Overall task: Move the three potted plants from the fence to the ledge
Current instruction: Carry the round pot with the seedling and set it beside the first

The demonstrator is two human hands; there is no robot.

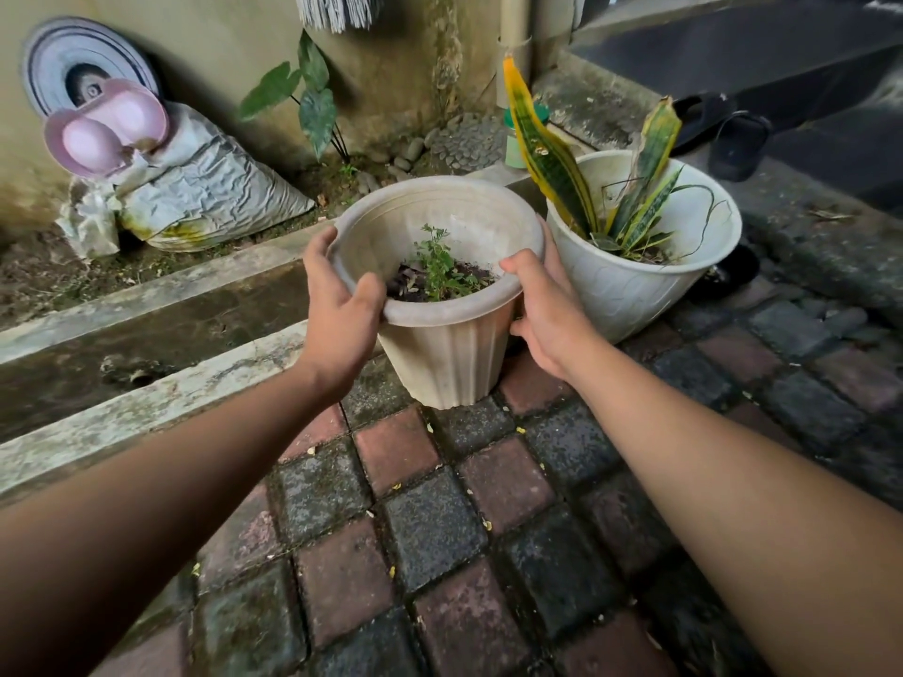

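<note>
Both hands, left hand (342,305) and right hand (547,310), curl fingers tight around the ribbed beige plastic pot's (440,354) rim above mossy red-and-grey brick paving (440,530); a white snake-plant pot (630,285) stands at two o'clock.

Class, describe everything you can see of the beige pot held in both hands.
The beige pot looks like plastic: round, tapering downward, with vertical ribs and a broad rolled rim, somewhat grimy. It holds dark soil and a small green seedling. It is roughly upright, over the paving. The left hand and right hand grip opposite sides of the rim, thumbs inside.
</note>
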